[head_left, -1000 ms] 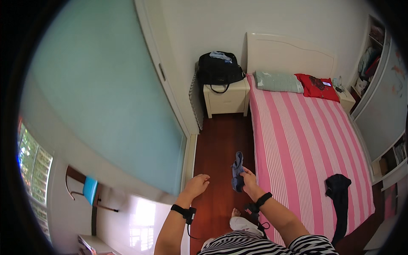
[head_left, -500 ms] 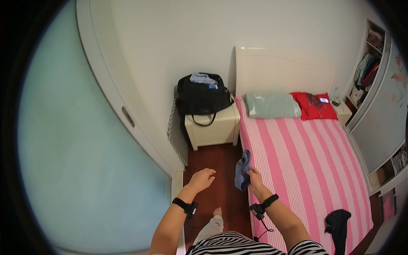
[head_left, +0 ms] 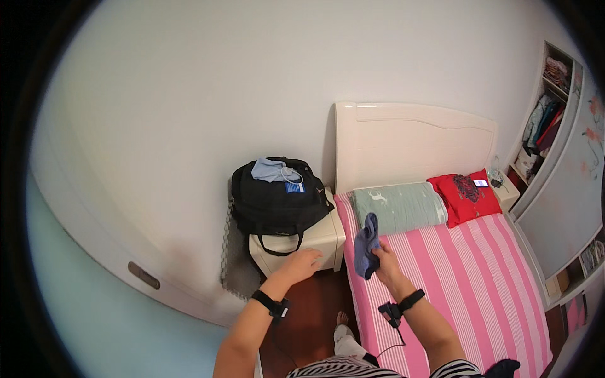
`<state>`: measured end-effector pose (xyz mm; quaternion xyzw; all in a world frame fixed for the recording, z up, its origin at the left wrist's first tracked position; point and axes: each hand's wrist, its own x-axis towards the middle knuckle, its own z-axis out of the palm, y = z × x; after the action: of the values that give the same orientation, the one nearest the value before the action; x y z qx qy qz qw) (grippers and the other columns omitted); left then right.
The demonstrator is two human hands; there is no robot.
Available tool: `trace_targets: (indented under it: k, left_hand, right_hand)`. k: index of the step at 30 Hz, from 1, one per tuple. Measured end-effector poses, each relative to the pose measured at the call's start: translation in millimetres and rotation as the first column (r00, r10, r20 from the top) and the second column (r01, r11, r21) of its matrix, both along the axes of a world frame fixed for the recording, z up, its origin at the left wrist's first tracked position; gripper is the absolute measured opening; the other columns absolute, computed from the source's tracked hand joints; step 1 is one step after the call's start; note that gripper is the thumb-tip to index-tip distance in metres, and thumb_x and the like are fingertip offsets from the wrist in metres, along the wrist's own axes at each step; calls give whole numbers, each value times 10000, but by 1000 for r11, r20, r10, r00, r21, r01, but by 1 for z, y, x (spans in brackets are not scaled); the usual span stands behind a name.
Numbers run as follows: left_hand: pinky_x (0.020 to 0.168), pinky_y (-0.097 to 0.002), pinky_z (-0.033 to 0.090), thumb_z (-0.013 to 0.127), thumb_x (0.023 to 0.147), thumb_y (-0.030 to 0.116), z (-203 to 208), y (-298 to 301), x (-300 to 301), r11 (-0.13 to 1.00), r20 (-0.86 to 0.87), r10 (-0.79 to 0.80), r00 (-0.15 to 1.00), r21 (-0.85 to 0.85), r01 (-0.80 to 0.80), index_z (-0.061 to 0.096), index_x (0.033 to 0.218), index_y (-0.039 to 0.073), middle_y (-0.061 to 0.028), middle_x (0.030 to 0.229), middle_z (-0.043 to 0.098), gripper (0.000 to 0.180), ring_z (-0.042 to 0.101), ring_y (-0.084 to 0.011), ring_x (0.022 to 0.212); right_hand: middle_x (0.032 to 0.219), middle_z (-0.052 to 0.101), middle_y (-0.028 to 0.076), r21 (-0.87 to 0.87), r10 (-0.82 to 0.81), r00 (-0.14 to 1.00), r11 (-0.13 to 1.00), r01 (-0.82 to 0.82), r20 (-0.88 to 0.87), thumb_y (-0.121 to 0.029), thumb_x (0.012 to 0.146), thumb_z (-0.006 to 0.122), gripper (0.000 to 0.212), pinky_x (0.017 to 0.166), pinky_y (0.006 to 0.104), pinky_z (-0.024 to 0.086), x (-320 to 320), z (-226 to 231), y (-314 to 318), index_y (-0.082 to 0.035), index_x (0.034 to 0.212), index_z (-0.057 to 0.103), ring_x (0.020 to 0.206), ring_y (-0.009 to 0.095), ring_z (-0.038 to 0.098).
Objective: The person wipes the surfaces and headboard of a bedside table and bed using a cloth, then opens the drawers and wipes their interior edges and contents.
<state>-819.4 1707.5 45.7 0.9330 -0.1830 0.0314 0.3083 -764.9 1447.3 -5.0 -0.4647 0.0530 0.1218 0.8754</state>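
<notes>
My right hand grips a small blue-grey cloth garment with a darker lower edge, holding it up over the near left side of the bed. The garment hangs bunched, so its exact kind is hard to make out. My left hand is empty, its fingers loosely stretched, just in front of the cream nightstand. On that nightstand sits a bulging black travel bag, its strap hanging over the front. A light blue cloth pouch with a pale cord lies on top of the bag.
The bed with a pink striped sheet fills the right side. A green pillow and a red pillow lie by the headboard. Left is a sliding door; an open wardrobe stands far right. Dark clothing lies at the bed's near edge.
The view has shifted nearer to the nightstand and bag, which now appear larger and closer to my hands. The garment stays in my right hand; my left hand remains empty.
</notes>
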Motion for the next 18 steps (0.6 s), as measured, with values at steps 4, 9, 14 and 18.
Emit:
trace_targets:
  k: [4, 9, 14, 18]
  left_hand:
    - [809, -359, 497, 586, 827, 179, 14, 20, 90, 996, -94, 55, 994, 71, -48, 626, 1056, 15, -161, 997, 653, 284, 631, -286, 926]
    - [765, -343, 512, 633, 812, 152, 63, 33, 193, 995, -42, 81, 996, 57, -79, 632, 1022, 0, -145, 892, 672, 259, 650, -278, 851]
    - [742, -331, 516, 630, 819, 147, 89, 33, 298, 998, -21, 60, 998, 37, -59, 625, 1029, -4, -144, 917, 670, 260, 654, -269, 841]
    - [761, -343, 517, 618, 830, 171, 106, 44, 386, 997, 79, 65, 995, 42, -68, 627, 1061, 16, -156, 970, 668, 279, 658, -269, 865]
  right_hand:
    - [1029, 617, 100, 22, -32, 999, 999, 32, 19, 46, 847, 472, 348, 859, 349, 493, 115, 13, 4, -13, 1187, 519, 933, 217, 604]
    - [1046, 623, 61, -141, -3, 992, 990, 20, 123, 61, 815, 485, 388, 858, 300, 473, 242, 52, 10, -9, 1190, 552, 948, 177, 595]
    - [1082, 620, 70, -303, -28, 944, 944, 134, 330, 64, 806, 495, 414, 860, 277, 458, 359, 97, 18, -6, 1212, 546, 971, 152, 584]
    - [1068, 634, 120, -482, 65, 764, 809, 336, 642, 60, 773, 501, 401, 861, 279, 463, 449, 141, 45, 29, 1168, 567, 953, 184, 607]
